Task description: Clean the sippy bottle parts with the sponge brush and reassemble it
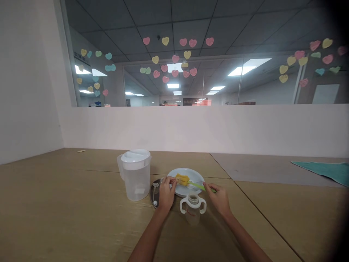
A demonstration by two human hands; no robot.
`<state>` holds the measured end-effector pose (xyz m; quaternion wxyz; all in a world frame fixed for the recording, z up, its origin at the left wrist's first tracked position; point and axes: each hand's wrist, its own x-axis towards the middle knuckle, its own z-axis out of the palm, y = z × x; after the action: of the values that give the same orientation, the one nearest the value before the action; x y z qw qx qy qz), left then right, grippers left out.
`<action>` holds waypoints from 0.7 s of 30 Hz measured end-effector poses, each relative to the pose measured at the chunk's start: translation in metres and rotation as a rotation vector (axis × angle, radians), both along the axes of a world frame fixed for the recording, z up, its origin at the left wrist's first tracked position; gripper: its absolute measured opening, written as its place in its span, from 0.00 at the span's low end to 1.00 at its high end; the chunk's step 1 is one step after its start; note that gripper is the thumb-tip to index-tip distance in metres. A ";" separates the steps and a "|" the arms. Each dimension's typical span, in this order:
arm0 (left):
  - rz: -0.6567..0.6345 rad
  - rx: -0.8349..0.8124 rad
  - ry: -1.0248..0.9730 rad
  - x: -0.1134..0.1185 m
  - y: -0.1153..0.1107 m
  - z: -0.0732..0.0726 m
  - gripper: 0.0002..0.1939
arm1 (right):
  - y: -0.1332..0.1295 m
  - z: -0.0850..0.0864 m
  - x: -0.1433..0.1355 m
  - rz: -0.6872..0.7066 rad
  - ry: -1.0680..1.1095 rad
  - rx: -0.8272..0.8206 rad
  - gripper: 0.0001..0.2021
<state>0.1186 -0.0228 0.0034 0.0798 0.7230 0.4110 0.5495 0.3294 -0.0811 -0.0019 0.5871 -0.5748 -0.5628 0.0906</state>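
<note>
Over the white plate (201, 177), my right hand (220, 199) grips the green handle of a bottle brush (183, 179) with a yellow sponge head. The sponge touches a small translucent piece (178, 180), perhaps a bottle nipple, pinched in the fingers of my left hand (167, 191). In front of the plate, between my hands, stands a clear baby bottle (193, 215) without a lid, with a white two-handled collar. Partly hidden under my left hand is a dark round tray (152, 194), on which lies a straw piece with a small weighted end (155, 196).
Left of the tray stands a translucent pitcher (137, 182) with a white lid. A teal cloth (327, 171) lies at the far right of the table. A white wall (169, 127) with a window above it bounds the table's back.
</note>
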 end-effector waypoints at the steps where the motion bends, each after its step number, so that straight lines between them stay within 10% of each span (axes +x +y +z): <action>1: 0.008 -0.005 -0.012 0.000 0.000 0.000 0.12 | 0.000 0.000 -0.001 0.003 0.002 0.000 0.23; 21: 0.058 -0.005 -0.108 -0.005 0.000 0.003 0.13 | -0.003 0.006 0.001 -0.050 -0.033 -0.039 0.25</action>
<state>0.1132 -0.0230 0.0061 0.0876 0.6800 0.4281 0.5888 0.3303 -0.0841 0.0040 0.5687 -0.6013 -0.5559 0.0774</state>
